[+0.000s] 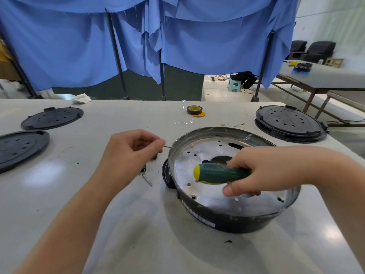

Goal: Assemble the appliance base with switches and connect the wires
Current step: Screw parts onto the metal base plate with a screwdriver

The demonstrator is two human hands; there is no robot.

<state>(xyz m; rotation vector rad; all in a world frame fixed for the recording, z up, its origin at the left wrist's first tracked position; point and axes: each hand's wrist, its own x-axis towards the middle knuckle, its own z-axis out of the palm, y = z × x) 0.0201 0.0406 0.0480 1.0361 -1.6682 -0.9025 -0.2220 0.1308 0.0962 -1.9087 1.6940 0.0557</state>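
Note:
The round appliance base [233, 218], a dark shell with a silver metal floor full of holes, sits on the white table at centre right. My right hand [254, 171] hovers over its inside and grips a green and yellow screwdriver [215, 173] by the handle, which lies sideways; its shaft is hidden by the hand. My left hand [130, 153] is just left of the base rim and pinches a thin metal pin or screw [169, 146] whose tip points at the rim. A small black part and a screw [147, 177] lie on the table below that hand.
Two black perforated discs [52, 118] [19, 148] lie at the left, a stack of black discs [289, 123] at the back right. A roll of black tape [194, 110], a thin wire [233, 125] and a crumpled cloth [82, 98] lie further back. Blue curtains hang behind the table.

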